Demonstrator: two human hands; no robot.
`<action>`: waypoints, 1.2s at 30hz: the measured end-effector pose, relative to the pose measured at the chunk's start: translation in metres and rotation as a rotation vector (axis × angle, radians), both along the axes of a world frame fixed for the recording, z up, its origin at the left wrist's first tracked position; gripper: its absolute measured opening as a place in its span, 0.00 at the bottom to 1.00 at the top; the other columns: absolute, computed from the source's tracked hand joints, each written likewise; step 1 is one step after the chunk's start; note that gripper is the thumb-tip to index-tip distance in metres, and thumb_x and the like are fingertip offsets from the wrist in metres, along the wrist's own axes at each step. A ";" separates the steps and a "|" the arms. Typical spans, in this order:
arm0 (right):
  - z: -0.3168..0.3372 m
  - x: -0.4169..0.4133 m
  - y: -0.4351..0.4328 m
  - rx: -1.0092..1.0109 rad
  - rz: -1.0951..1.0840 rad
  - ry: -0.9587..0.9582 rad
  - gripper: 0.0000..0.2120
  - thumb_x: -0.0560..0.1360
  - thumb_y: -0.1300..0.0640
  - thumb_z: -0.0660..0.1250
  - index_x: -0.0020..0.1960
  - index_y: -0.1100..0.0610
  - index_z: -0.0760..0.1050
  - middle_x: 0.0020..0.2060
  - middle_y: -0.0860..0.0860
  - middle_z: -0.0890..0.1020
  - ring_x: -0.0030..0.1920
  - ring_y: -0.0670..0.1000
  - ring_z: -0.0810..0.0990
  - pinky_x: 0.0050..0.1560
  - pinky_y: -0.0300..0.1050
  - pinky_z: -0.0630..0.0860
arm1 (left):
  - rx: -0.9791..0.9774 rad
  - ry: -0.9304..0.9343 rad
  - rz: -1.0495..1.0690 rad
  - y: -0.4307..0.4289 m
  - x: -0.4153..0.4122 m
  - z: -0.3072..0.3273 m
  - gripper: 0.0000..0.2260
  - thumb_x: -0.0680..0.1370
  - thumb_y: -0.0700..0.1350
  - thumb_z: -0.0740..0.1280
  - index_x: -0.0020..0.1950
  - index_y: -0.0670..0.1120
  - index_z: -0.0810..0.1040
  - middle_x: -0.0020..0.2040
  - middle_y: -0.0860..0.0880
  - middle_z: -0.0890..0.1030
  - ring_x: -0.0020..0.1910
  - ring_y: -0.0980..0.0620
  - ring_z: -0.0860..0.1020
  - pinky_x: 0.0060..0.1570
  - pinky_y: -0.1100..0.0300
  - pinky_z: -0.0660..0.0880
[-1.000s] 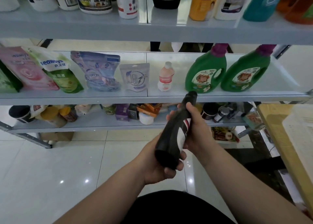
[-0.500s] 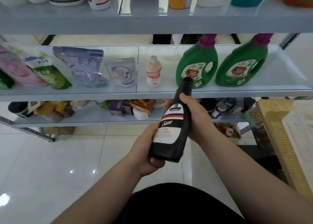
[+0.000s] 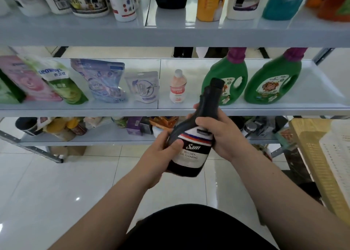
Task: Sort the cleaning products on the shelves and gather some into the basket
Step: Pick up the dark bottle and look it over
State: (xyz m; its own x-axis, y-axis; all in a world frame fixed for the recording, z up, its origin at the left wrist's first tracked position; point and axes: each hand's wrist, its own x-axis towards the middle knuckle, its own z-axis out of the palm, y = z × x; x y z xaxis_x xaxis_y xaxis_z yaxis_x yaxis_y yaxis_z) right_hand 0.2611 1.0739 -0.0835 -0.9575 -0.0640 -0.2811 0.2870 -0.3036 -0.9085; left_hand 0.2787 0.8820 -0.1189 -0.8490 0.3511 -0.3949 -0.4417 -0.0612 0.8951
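I hold a black bottle (image 3: 193, 149) with a white label reading "kitchen oil cleaning" in front of the shelves, its neck tilted up and away. My left hand (image 3: 161, 155) grips its lower body from the left. My right hand (image 3: 221, 136) wraps round its shoulder from the right. A yellow woven basket (image 3: 312, 155) sits at the right edge, partly cut off. Behind the bottle, the middle shelf (image 3: 170, 110) carries two green detergent jugs (image 3: 225, 81) with purple caps and a small pink bottle (image 3: 177, 87).
Several refill pouches (image 3: 106, 81) stand on the left of the middle shelf. The top shelf (image 3: 170, 36) holds a row of bottles. Small jars and boxes crowd the bottom shelf (image 3: 94, 136). Glossy white floor tiles lie below.
The bottle has turned so its label faces me and stands more upright. My left hand moved from its base up to the side of the label. The view shifted slightly.
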 end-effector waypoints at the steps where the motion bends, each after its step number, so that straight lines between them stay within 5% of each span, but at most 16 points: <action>1: 0.004 0.003 -0.003 0.021 0.048 0.061 0.22 0.67 0.62 0.74 0.59 0.53 0.78 0.51 0.57 0.86 0.54 0.59 0.85 0.58 0.57 0.81 | -0.077 0.112 -0.006 -0.007 -0.002 0.000 0.18 0.69 0.58 0.76 0.58 0.65 0.78 0.54 0.54 0.86 0.53 0.51 0.85 0.46 0.52 0.83; 4: 0.012 0.012 -0.023 0.029 0.148 0.185 0.19 0.66 0.68 0.73 0.54 0.54 0.78 0.53 0.59 0.83 0.58 0.60 0.82 0.66 0.62 0.77 | -0.244 0.372 -0.051 -0.025 -0.006 -0.001 0.29 0.61 0.55 0.81 0.59 0.68 0.75 0.54 0.61 0.85 0.53 0.60 0.83 0.47 0.67 0.80; 8: 0.018 0.021 -0.049 0.100 0.208 0.272 0.14 0.67 0.64 0.76 0.49 0.52 0.79 0.51 0.59 0.82 0.56 0.59 0.81 0.64 0.62 0.78 | -0.370 0.471 -0.143 -0.055 -0.017 -0.003 0.31 0.56 0.58 0.82 0.57 0.68 0.78 0.49 0.62 0.86 0.48 0.63 0.84 0.44 0.68 0.78; 12: 0.026 0.021 -0.064 0.614 -0.161 0.300 0.17 0.69 0.35 0.70 0.45 0.47 0.79 0.42 0.46 0.82 0.46 0.47 0.81 0.53 0.53 0.80 | -0.565 0.613 -0.086 -0.086 -0.022 -0.008 0.28 0.59 0.56 0.84 0.50 0.77 0.75 0.47 0.72 0.82 0.48 0.68 0.81 0.46 0.73 0.74; 14: 0.030 0.017 -0.067 0.846 -0.263 0.407 0.20 0.74 0.34 0.63 0.43 0.51 0.76 0.38 0.49 0.79 0.42 0.49 0.78 0.47 0.53 0.78 | -0.643 0.675 -0.062 -0.098 -0.023 -0.008 0.27 0.62 0.56 0.83 0.49 0.78 0.73 0.46 0.73 0.80 0.46 0.69 0.80 0.44 0.73 0.74; 17: 0.034 0.011 -0.070 1.228 -0.121 0.425 0.22 0.79 0.36 0.54 0.39 0.52 0.70 0.32 0.49 0.75 0.35 0.48 0.74 0.36 0.52 0.71 | -0.732 0.719 -0.089 -0.119 -0.027 -0.006 0.25 0.62 0.60 0.81 0.50 0.78 0.71 0.44 0.75 0.79 0.44 0.72 0.78 0.40 0.68 0.72; 21: 0.038 0.012 -0.088 1.455 -0.107 0.545 0.20 0.82 0.44 0.50 0.38 0.54 0.68 0.29 0.49 0.72 0.31 0.52 0.72 0.33 0.50 0.68 | -0.618 0.626 -0.199 -0.149 -0.031 -0.003 0.28 0.56 0.66 0.78 0.55 0.74 0.76 0.47 0.70 0.83 0.46 0.68 0.81 0.44 0.64 0.77; 27: 0.057 0.017 -0.117 1.454 -0.007 0.993 0.18 0.82 0.51 0.53 0.39 0.59 0.72 0.30 0.52 0.73 0.30 0.55 0.71 0.31 0.50 0.68 | -0.263 0.449 -0.397 -0.187 -0.032 -0.007 0.36 0.55 0.67 0.83 0.61 0.58 0.83 0.54 0.50 0.87 0.56 0.48 0.85 0.59 0.49 0.78; 29: 0.059 0.014 -0.131 1.469 -0.032 0.924 0.17 0.82 0.50 0.53 0.38 0.55 0.69 0.30 0.51 0.72 0.30 0.56 0.71 0.32 0.51 0.69 | -0.263 0.440 -0.348 -0.193 -0.027 -0.010 0.35 0.55 0.68 0.83 0.60 0.62 0.82 0.54 0.52 0.87 0.56 0.52 0.84 0.59 0.51 0.78; 32: 0.059 0.000 -0.147 1.468 -0.054 0.569 0.19 0.84 0.44 0.51 0.36 0.49 0.62 0.29 0.49 0.70 0.33 0.55 0.71 0.36 0.53 0.70 | -0.400 0.494 -0.187 -0.199 -0.020 -0.012 0.30 0.56 0.67 0.80 0.57 0.69 0.80 0.52 0.62 0.86 0.53 0.62 0.82 0.56 0.58 0.77; 36: 0.049 0.000 -0.169 0.847 -0.176 0.464 0.18 0.77 0.33 0.58 0.44 0.47 0.72 0.35 0.50 0.77 0.37 0.45 0.76 0.39 0.47 0.74 | -0.264 0.440 -0.088 -0.201 -0.015 -0.003 0.27 0.66 0.66 0.74 0.64 0.69 0.75 0.58 0.61 0.84 0.58 0.60 0.81 0.57 0.55 0.78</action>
State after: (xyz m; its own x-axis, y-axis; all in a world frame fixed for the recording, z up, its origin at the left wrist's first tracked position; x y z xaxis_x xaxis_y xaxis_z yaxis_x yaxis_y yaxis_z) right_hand 0.2608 0.9045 -0.0342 -0.9611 0.1400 0.2381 -0.1399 0.4967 -0.8566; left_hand 0.2639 0.6807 -0.1222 -0.9265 0.3650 -0.0917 -0.0131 0.2123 0.9771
